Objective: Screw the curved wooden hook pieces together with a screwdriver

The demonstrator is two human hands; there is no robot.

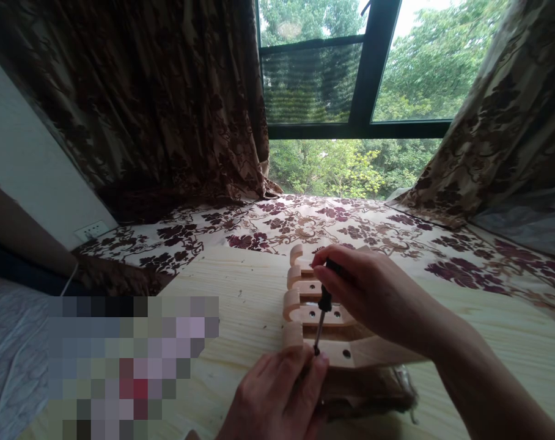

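My right hand is closed round the black handle of a screwdriver. The screwdriver stands almost upright, its tip on a dark screw in the nearest bar of a pale wooden piece. Several such bars lie side by side, each with a rounded, hooked left end and dark screws or screw holes. My left hand grips the near edge of this wooden piece, fingertips beside the screwdriver tip. Its palm side is hidden. Below the bars a brown, plastic-wrapped block shows.
The work lies on a light wooden board with small dark specks on it. Behind it spreads a floral cloth up to a window between patterned curtains. A wall socket is at left. A pixelated patch covers the lower left.
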